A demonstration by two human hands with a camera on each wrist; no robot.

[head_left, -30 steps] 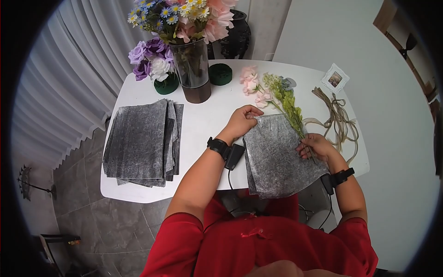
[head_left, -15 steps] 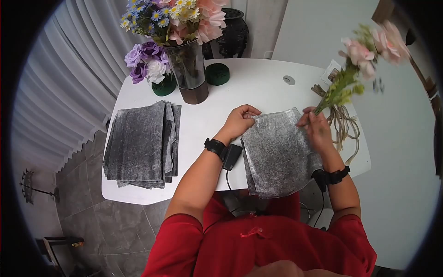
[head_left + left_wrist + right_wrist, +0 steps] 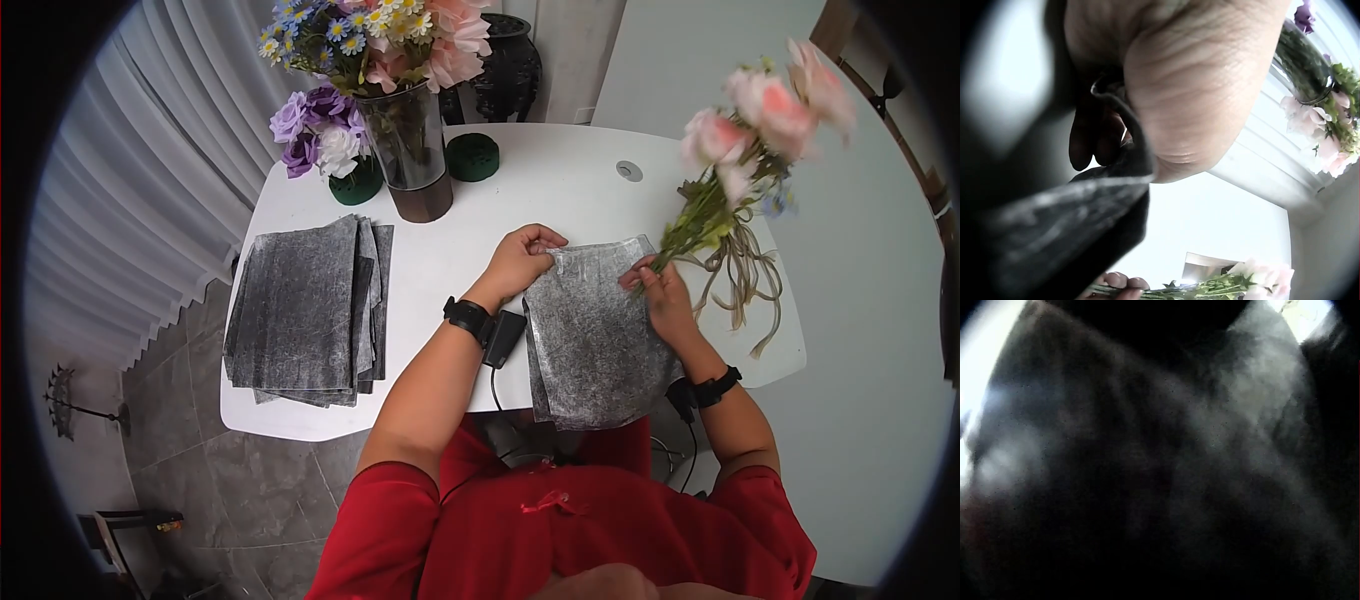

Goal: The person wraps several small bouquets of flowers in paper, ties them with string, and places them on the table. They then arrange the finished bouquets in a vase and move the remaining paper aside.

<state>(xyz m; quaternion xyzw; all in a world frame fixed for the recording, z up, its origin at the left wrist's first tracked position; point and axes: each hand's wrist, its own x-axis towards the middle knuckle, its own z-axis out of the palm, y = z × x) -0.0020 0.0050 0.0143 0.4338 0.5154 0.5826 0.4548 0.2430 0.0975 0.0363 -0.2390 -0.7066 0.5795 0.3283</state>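
Observation:
In the head view my left hand (image 3: 522, 262) pinches the upper left corner of a dark grey sheet of wrapping paper (image 3: 600, 340), whose lower end hangs over the table's front edge. The left wrist view shows the paper's folded edge (image 3: 1129, 119) running between thumb and fingers. My right hand (image 3: 668, 305) grips the stems of a small bouquet (image 3: 705, 215) over the paper's upper right corner. Its pink blooms (image 3: 770, 110) tilt up and to the right, blurred, with small blue flowers (image 3: 778, 200) beside them. Dark, blurred paper (image 3: 1147, 456) fills most of the right wrist view.
A stack of grey sheets (image 3: 295, 310) lies on the left of the white table (image 3: 470, 310). Behind it stand a glass vase (image 3: 410, 150) of flowers, purple and white roses (image 3: 325, 135) and a green foam block (image 3: 472, 158). Beige ribbon (image 3: 745, 280) lies at the right.
The right hand has raised the bouquet off the paper and table, its blooms swinging up and right, then back slightly left over the ribbon. The left hand has stayed at the paper's corner.

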